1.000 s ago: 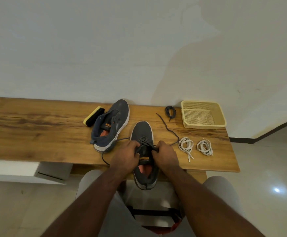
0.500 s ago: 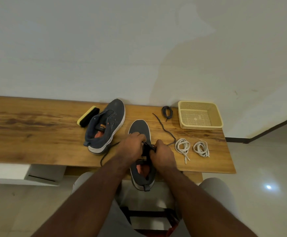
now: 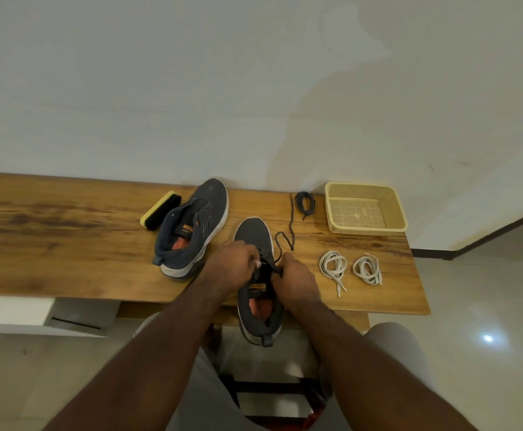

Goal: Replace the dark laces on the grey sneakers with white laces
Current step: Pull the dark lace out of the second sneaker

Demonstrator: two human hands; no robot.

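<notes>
A grey sneaker [image 3: 254,234] stands at the table's front edge, toe away from me, heel hanging past the edge. My left hand [image 3: 233,265] and my right hand [image 3: 296,279] both pinch its dark lace [image 3: 285,241] over the eyelets; a loose end of the lace loops and trails toward the back. The second grey sneaker [image 3: 196,225] leans on its side to the left, with no lace visible in it. Two coiled white laces [image 3: 333,265] [image 3: 367,269] lie to the right. A coiled dark lace [image 3: 305,202] rests near the wall.
A yellow-backed shoe brush [image 3: 160,209] lies left of the tilted sneaker. A cream plastic basket [image 3: 364,209] sits at the back right of the wooden table [image 3: 51,231]. My knees are below the table's front edge, and a white drawer unit stands at lower left.
My hands have shifted a little up the shoe. The loose lace end on the right has pulled in closer and now forms a loop beside the toe.
</notes>
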